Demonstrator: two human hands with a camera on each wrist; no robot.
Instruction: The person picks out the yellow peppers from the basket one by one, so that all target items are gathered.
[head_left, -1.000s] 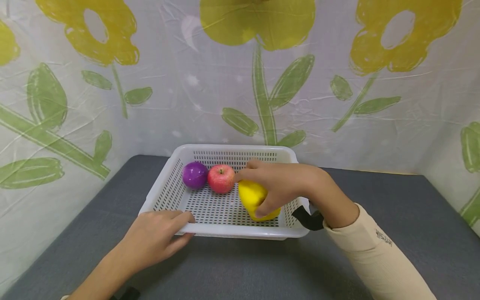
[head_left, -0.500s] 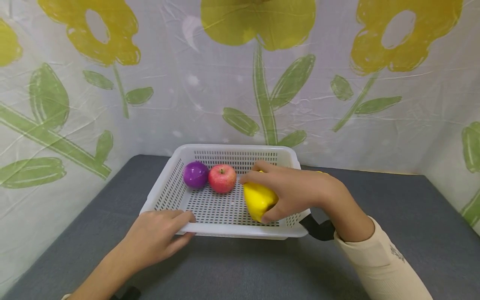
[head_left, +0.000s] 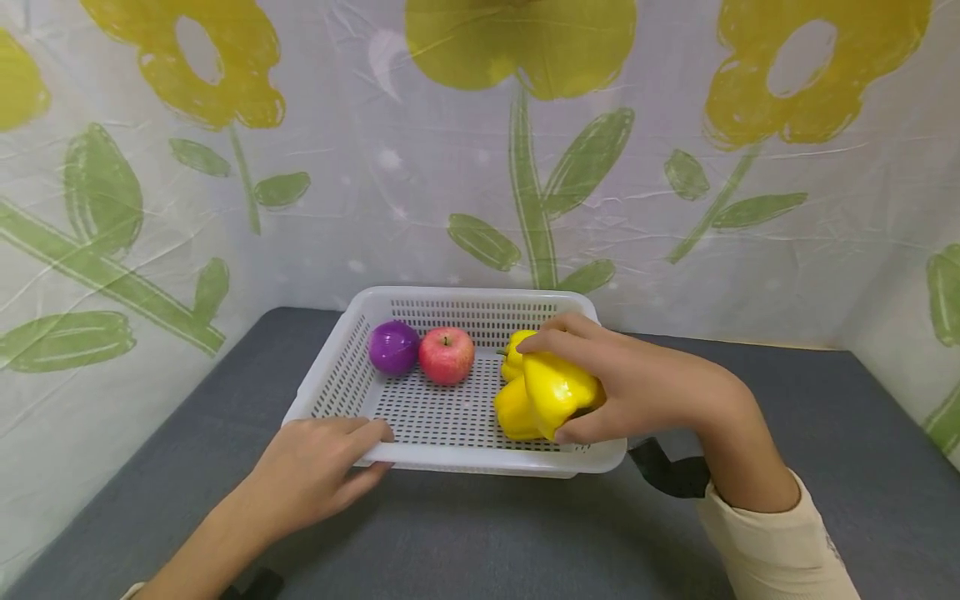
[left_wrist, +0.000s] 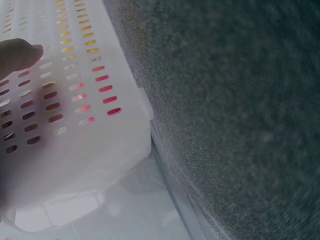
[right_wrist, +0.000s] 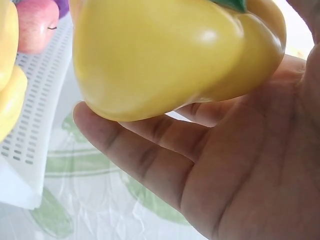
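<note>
A yellow bell pepper (head_left: 557, 392) is gripped in my right hand (head_left: 637, 383), held over the right end of a white perforated plastic basket (head_left: 457, 457). The right wrist view shows this bell pepper (right_wrist: 165, 55) close up, with a green stem and my fingers (right_wrist: 145, 150) around its underside. More yellow pepper (head_left: 516, 412) lies in the basket, partly covered by the held one. My left hand (head_left: 322, 467) grips the basket's front left rim, fingers over it and thumb (left_wrist: 20, 55) on the outer wall. A red apple (head_left: 446, 356) and a shiny purple round fruit (head_left: 393, 348) sit side by side inside.
The basket stands on a dark grey tabletop (head_left: 480, 542). Behind and beside it hangs a pale cloth (head_left: 360, 208) printed with yellow flowers and green leaves. A black strap (head_left: 671, 475) hangs at my right wrist.
My right hand has moved right and lifted the bell pepper, uncovering more yellow pepper in the basket. The left hand stays on the rim; the apple and purple fruit stay put.
</note>
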